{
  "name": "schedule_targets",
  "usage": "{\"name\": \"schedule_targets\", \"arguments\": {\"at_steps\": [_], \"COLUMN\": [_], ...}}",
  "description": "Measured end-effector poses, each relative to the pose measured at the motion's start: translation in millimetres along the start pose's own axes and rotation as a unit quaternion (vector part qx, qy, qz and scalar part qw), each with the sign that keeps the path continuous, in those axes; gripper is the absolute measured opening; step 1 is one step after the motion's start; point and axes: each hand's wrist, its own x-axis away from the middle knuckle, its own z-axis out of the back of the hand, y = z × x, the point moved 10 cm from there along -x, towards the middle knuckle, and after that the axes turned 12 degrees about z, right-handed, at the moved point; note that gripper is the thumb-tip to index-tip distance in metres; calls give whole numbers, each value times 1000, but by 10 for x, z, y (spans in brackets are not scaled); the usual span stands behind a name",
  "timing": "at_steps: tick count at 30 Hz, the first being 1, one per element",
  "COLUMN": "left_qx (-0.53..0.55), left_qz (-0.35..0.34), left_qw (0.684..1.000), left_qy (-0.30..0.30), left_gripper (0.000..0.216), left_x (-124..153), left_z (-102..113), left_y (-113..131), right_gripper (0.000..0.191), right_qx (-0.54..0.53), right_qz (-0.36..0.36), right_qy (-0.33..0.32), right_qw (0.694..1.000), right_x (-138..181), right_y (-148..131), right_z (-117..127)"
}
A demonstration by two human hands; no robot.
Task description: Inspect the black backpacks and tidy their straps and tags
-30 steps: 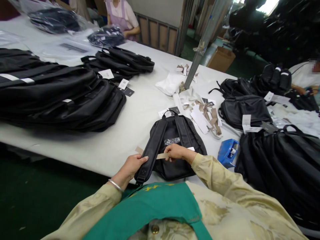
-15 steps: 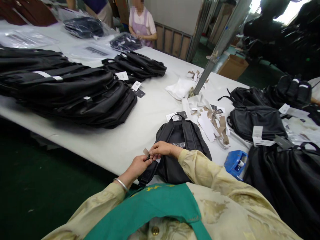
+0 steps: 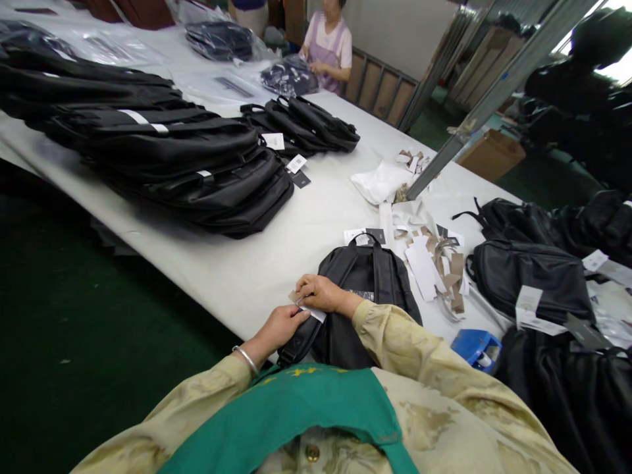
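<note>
A black backpack (image 3: 345, 339) lies in front of me on the table edge, with its handle loop and hang tags at the far end. At its left side, my left hand (image 3: 282, 329) and my right hand (image 3: 318, 293) meet fingertip to fingertip. Both pinch a small paper strip (image 3: 315, 315), white with a tan end, lying at the shoulder strap (image 3: 299, 343). My right fingers cover part of the strip. Whether it goes all the way round the strap I cannot tell.
Stacked black backpacks (image 3: 197, 171) fill the left; more bags (image 3: 536, 280) lie right. Paper scraps (image 3: 439, 266) and a blue tape dispenser-like object (image 3: 474, 349) are nearer. A metal post (image 3: 451, 145) rises from the table (image 3: 237, 263). A person (image 3: 328, 49) stands across.
The view has swung left, so the scene sits further right. My hands remain together at the strap, and more of the strip's white part shows below my right fingers.
</note>
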Motion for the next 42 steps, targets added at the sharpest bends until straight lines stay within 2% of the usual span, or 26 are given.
{"name": "schedule_targets", "arguments": {"at_steps": [2,5,7,15,17,19,21,23,26,27,29,32,35,38,40,42], "left_qx": [-1,0,-5,1,-2,-9,-16,-19,-16,-12,-6,1,4,10,49,106], "left_qz": [-4,-2,4,-5,9,18,14,7,2,2,3,0,-4,-10,-14,-7], "left_qw": [1000,1000,1000,999,998,998,998,997,997,997,997,997,998,999,998,994], "left_qy": [9,28,30,51,54,59,64,68,71,72,73,73,65,45,20,-4], "left_gripper": [37,37,39,44,43,42,40,37,37,36,37,38,36,37,36,35], "left_x": [5,8,10,34,19,3,-4,0,11,12,9,-8,-25,-25,-16,-11], "left_z": [15,52,50,47,33,25,25,32,45,50,60,68,67,55,35,6], "left_y": [1,-6,-5,57,21,0,14,42,63,61,49,28,6,-5,0,-2], "right_gripper": [10,13,14,12,20,37,49,41,8,3,10,18,19,17,13,6], "right_qx": [-53,-121,-145,-167,-154,-116,-50,38,167,202,250,276,241,181,144,102], "right_qz": [-14,-97,-125,-121,-126,-111,-68,-15,64,95,159,211,199,126,50,-20], "right_qy": [19,38,43,97,99,74,16,-72,-197,-222,-233,-166,-51,89,173,229], "right_qw": [998,987,981,974,975,984,996,997,964,949,926,923,949,971,973,968], "right_x": [8,82,119,161,185,163,76,-40,-162,-175,-144,48,334,557,644,690], "right_y": [82,293,356,371,366,292,139,-42,-260,-322,-430,-484,-427,-311,-206,-110], "right_z": [-21,-79,-102,-102,-89,-45,6,6,-81,-117,-175,-180,-136,-91,-92,-122]}}
